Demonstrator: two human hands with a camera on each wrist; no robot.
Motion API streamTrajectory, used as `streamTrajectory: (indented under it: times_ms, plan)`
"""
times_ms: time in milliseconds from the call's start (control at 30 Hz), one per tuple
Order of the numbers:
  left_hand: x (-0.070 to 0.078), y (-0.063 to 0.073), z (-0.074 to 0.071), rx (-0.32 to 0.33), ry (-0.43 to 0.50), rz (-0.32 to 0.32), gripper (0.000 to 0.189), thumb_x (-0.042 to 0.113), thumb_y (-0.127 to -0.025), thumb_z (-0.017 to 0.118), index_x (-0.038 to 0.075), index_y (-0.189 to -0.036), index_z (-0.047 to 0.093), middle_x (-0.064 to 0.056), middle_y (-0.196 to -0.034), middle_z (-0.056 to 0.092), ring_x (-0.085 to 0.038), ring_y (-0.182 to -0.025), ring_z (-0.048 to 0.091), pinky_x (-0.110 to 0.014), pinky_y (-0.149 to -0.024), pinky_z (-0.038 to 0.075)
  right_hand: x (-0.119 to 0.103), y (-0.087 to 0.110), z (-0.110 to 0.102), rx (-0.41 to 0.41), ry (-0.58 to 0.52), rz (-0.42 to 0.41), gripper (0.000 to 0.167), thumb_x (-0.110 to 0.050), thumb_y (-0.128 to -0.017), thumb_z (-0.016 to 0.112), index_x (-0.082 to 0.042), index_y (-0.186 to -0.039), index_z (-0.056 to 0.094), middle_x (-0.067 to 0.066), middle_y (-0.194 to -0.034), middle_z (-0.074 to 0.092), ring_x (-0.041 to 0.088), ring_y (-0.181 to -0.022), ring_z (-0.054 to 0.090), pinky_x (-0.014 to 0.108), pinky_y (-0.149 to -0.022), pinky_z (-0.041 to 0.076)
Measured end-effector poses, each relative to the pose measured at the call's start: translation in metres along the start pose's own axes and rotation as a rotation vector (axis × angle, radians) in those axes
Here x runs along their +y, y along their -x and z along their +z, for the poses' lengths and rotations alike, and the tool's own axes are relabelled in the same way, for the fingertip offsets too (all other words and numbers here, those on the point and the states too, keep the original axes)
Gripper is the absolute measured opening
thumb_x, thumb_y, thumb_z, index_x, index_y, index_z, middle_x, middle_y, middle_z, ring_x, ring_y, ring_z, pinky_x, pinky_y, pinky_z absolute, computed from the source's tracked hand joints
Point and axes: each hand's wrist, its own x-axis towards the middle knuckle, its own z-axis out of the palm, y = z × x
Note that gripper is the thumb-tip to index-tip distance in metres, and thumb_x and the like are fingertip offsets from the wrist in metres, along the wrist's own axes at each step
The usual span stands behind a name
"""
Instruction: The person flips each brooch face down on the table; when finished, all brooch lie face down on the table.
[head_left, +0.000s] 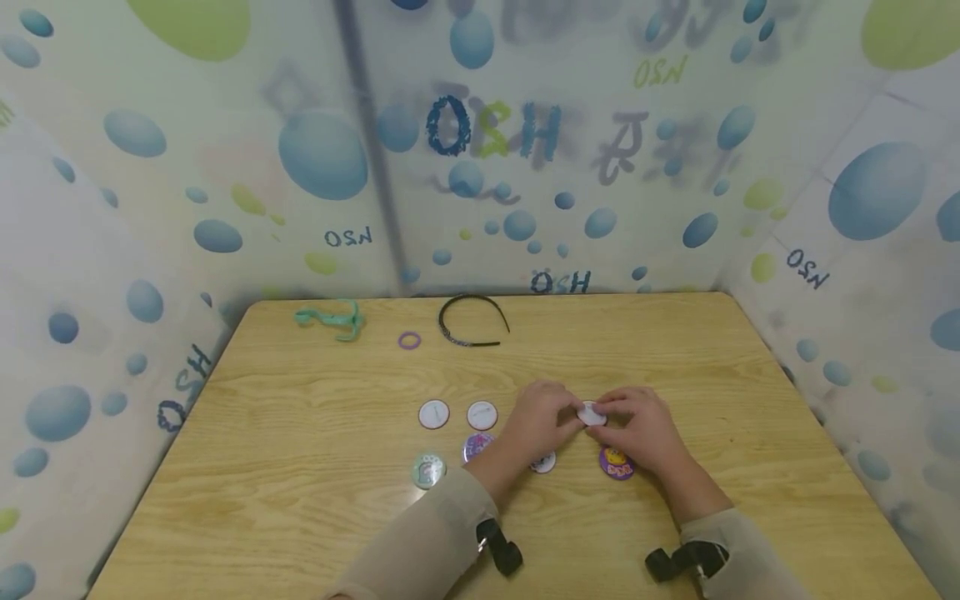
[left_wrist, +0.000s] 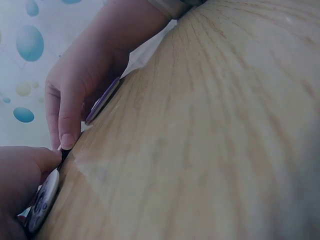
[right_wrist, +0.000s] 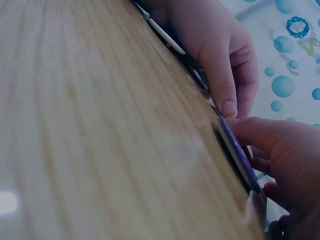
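Head view: on the table (head_left: 262, 492), my left hand (head_left: 537, 421) and right hand (head_left: 642, 423) pinch one white badge (head_left: 591, 414) between them; from it, two pin-up badges (head_left: 434, 414) lie at nine o'clock, four patterned badges (head_left: 429, 472) from five to eight. Laying-out looks mostly done; this one remains.

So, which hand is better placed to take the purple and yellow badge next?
Right hand, likely: the purple and yellow badge lies close beside it, the left hand farther off. Both now hold the white-backed badge.
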Motion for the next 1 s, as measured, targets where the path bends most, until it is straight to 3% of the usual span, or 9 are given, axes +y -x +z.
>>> streamTrajectory:
  times_ms: [233,500,733,867,1000]
  plan:
    - [-0.0021,-0.0023,-0.0008,-0.006,0.016,-0.008,0.014,0.031,-0.098,0.079,0.022,-0.108,0.083,0.009,-0.106,0.076,-0.011,-0.107,0.066,-0.033,-0.104,0.047,0.0038,-0.0016,0.0011,-0.015,0.003,-0.038,0.024,-0.022,-0.086,0.092,-0.009,-0.104,0.086,0.008,-0.116,0.075,0.036,-0.115,0.060,0.061,-0.101,0.042]
    - [-0.0004,-0.0015,-0.0012,-0.032,-0.008,-0.012,0.015,0.029,-0.098,0.078,0.023,-0.111,0.081,0.010,-0.108,0.075,-0.011,-0.108,0.064,-0.034,-0.106,0.046,0.0063,-0.0003,0.0022,0.002,-0.007,-0.023,0.022,-0.024,-0.084,0.093,-0.010,-0.100,0.086,0.007,-0.114,0.076,0.036,-0.114,0.061,0.060,-0.101,0.043]
    - [0.0018,0.0014,-0.0033,-0.020,-0.026,0.026,0.015,0.033,-0.100,0.075,0.024,-0.111,0.080,0.011,-0.110,0.075,-0.010,-0.110,0.065,-0.038,-0.109,0.044,0.0074,0.0013,0.0059,0.036,-0.026,-0.007,0.022,-0.025,-0.081,0.095,-0.012,-0.096,0.085,0.006,-0.112,0.077,0.034,-0.113,0.062,0.059,-0.102,0.043]
    - [0.0016,0.0027,-0.0057,0.028,-0.025,0.071,0.017,0.035,-0.101,0.073,0.024,-0.113,0.080,0.010,-0.114,0.076,-0.012,-0.115,0.066,-0.049,-0.115,0.040,0.0093,0.0018,0.0089,0.106,-0.053,-0.062,0.020,-0.022,-0.078,0.096,-0.013,-0.090,0.084,0.003,-0.105,0.078,0.030,-0.107,0.065,0.055,-0.098,0.046]
    - [-0.0017,0.0032,-0.0099,0.140,0.037,0.159,0.015,0.030,-0.100,0.075,0.021,-0.111,0.080,0.007,-0.115,0.078,-0.016,-0.114,0.069,-0.051,-0.111,0.043,0.0100,0.0014,0.0095,0.206,-0.064,-0.135,0.014,-0.015,-0.080,0.093,-0.012,-0.088,0.083,0.001,-0.099,0.078,0.027,-0.100,0.067,0.049,-0.091,0.051]
